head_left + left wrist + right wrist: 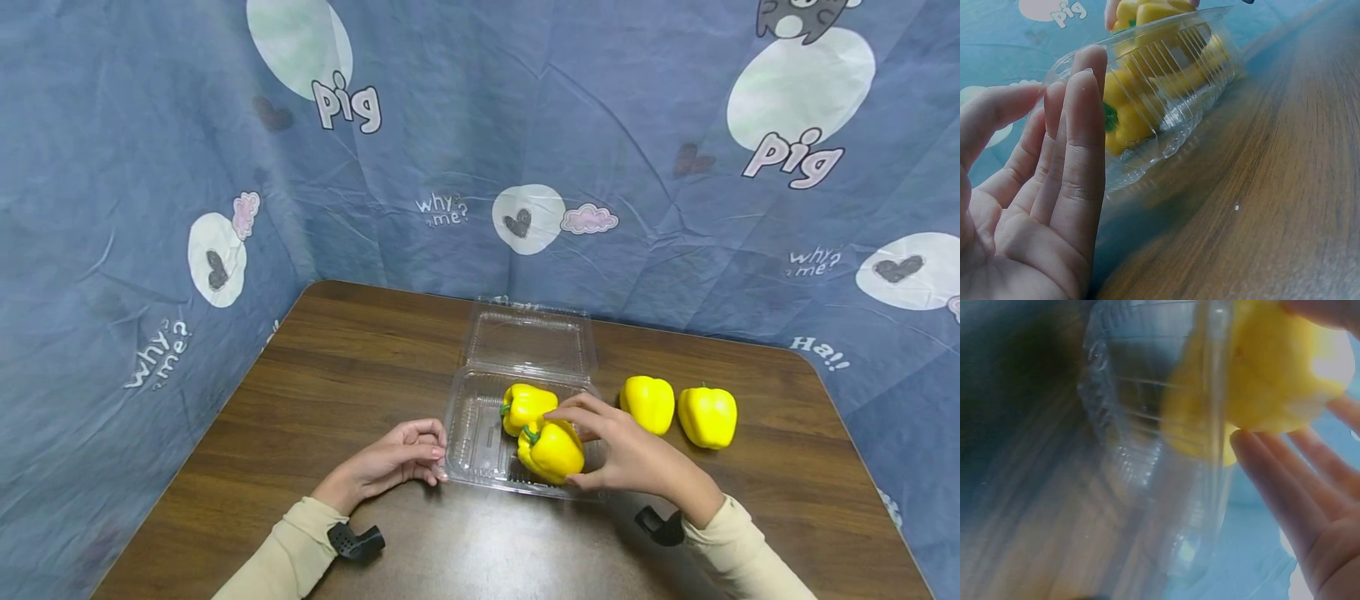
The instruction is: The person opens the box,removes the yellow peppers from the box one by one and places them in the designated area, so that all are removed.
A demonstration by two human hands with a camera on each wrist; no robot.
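Note:
A clear plastic clamshell container lies on the table with its lid folded back. Inside it rests a yellow bell pepper with a green stem. Between thumb and fingers, my right hand grips another yellow bell pepper over the container's right half; the right wrist view shows this pepper at rim height. At the container's left edge, my left hand pinches the rim with thumb and fingertips. Through the clear wall in the left wrist view, a pepper shows low inside.
Two more yellow bell peppers, one nearer and one farther right, stand on the wooden table right of the container. A blue printed cloth hangs behind the table and along its left side.

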